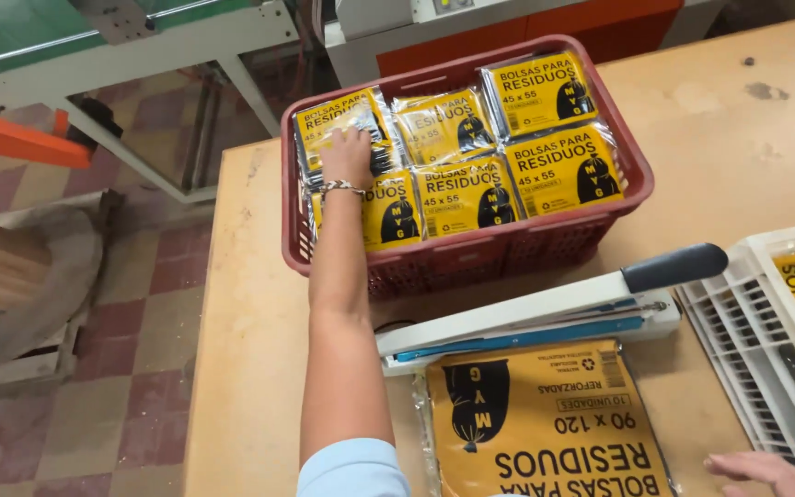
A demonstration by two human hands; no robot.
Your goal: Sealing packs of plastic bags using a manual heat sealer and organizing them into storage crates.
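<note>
Fingers (353, 138) of the left hand (348, 158) press flat on a yellow packet (338, 124), gripping nothing, at ten o'clock in the red crate (471, 258). Right hand (761, 471) lies open on the bench (738, 138) beside the large yellow pack (545, 423).

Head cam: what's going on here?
A person's left hand reaches into a red crate on a wooden table and rests on a small yellow packet at its far left corner. The crate holds a layer of similar packets. Nearer, a larger yellow packet lies with one end under the raised arm of a heat sealer. The right hand lies open on the table beside it, near a white crate.
</note>
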